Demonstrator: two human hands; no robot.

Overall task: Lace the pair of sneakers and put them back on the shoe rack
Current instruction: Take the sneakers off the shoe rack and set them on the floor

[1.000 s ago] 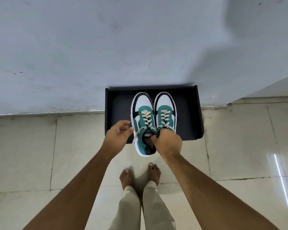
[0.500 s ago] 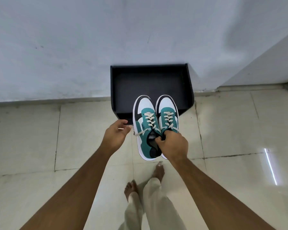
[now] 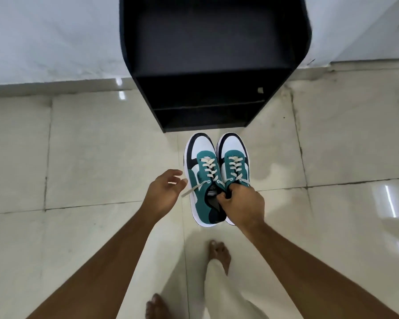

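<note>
A pair of teal, white and black sneakers (image 3: 213, 168) with cream laces hangs side by side in the air, toes pointing at the rack. My right hand (image 3: 242, 203) grips both shoes at their collars. My left hand (image 3: 165, 192) is just left of the pair, fingers spread and holding nothing; a loose lace end (image 3: 189, 191) dangles next to it. The black shoe rack (image 3: 212, 65) stands against the wall straight ahead, with its top surface and two lower shelves showing nothing on them.
Pale glossy floor tiles (image 3: 90, 146) spread all around. A white wall (image 3: 51, 35) runs behind the rack. My bare feet (image 3: 219, 253) and light trouser legs are below the shoes, mid-step.
The sneakers have come off the rack's top and back toward me, now held lower in front of the rack. The view has dropped and closed in, and the rack's shelves have come into sight.
</note>
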